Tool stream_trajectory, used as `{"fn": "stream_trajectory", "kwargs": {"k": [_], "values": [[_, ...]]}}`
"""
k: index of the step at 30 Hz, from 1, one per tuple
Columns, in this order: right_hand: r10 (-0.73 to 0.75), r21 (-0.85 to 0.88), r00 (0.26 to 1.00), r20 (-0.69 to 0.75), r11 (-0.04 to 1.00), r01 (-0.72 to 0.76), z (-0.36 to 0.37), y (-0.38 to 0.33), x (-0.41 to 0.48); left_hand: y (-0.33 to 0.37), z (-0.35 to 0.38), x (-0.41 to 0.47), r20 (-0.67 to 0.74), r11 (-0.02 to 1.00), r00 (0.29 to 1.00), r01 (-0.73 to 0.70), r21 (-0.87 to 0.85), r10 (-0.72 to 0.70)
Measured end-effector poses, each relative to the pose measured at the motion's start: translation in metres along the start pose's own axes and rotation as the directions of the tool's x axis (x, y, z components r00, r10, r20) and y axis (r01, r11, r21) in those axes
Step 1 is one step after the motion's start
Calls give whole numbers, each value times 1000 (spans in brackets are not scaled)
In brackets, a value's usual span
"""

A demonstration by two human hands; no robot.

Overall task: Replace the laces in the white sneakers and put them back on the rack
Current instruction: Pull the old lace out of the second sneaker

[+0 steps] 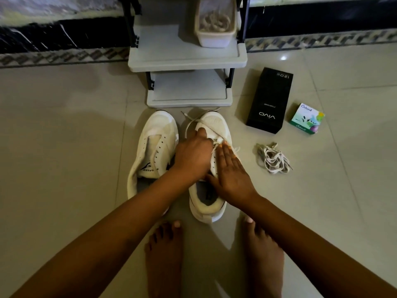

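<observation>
Part-laced white sneaker (213, 121) on floor before grey rack (187, 61), just beside unlaced sneaker (159, 125) | left hand (193, 154) over its tongue, fingers curled, grasp hidden: cannot tell | right hand (232, 175) flat on its side, fingers straight, released | loose laces (274, 158) on floor nearby.

The left sneaker (153, 147) and right sneaker (214, 122) are showing white, the left dotted with dark eyelets. The loose laces (275, 158) are showing cream and grey. The tall box (268, 100) is showing black with white lettering, the small box (307, 118) green, white and purple. The rack (187, 60) is showing pale grey shelves and black posts on the glossy beige floor (64, 130).
</observation>
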State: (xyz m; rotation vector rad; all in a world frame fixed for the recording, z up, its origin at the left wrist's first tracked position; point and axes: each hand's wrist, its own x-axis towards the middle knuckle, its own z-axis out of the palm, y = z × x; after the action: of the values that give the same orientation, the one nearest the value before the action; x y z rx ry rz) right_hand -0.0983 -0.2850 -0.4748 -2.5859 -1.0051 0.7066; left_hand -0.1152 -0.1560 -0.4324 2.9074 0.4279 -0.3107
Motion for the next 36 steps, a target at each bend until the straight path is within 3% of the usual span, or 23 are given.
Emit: {"fn": "stream_trajectory", "kwargs": {"k": [2,5,7,10,14,16,19,21,24,28,32,34,36], "values": [[-5,15,1000,-4,1000,5,0,1,0,-4,-8,6,61,949,997,69,-306,-53],[-38,3,999,1,999,38,-1,2,0,-9,-21,3,124,887,992,90,-454,-37],[-39,-1,999,7,999,39,-1,-1,1,-11,-18,-2,102,916,995,52,-397,-12],[-29,-2,1000,4,1000,29,-1,-5,0,-16,-5,-5,1,985,999,34,-171,-34],[-25,-21,1000,5,999,26,-1,-5,0,-14,4,-7,-162,996,987,-6,-88,-8],[-31,-25,1000,3,999,31,-2,-4,-1,-13,2,-5,-143,990,989,-48,-129,29],[-27,-21,1000,-15,999,27,-1,-2,-2,-16,-10,-3,-49,900,999,-2,-435,-21],[-20,-17,999,-32,1000,20,2,-1,-3,-18,-11,-8,3,842,1000,3,-540,-2],[-19,-18,999,-38,1000,18,3,-1,-1,-17,1,-16,79,877,989,-71,-474,123],[0,-25,999,-43,1000,-1,4,-2,0,-26,5,-18,-120,952,992,-78,-295,44],[4,-46,999,-32,999,-6,3,-3,0,-19,-1,-13,-65,987,996,-62,-147,53],[13,-52,1000,-26,999,-14,3,-3,-2,-16,-9,-10,-19,976,994,-106,-190,105],[8,-69,999,-43,998,-11,3,-1,-3,-20,-20,-8,34,914,988,-129,-385,154]]}}
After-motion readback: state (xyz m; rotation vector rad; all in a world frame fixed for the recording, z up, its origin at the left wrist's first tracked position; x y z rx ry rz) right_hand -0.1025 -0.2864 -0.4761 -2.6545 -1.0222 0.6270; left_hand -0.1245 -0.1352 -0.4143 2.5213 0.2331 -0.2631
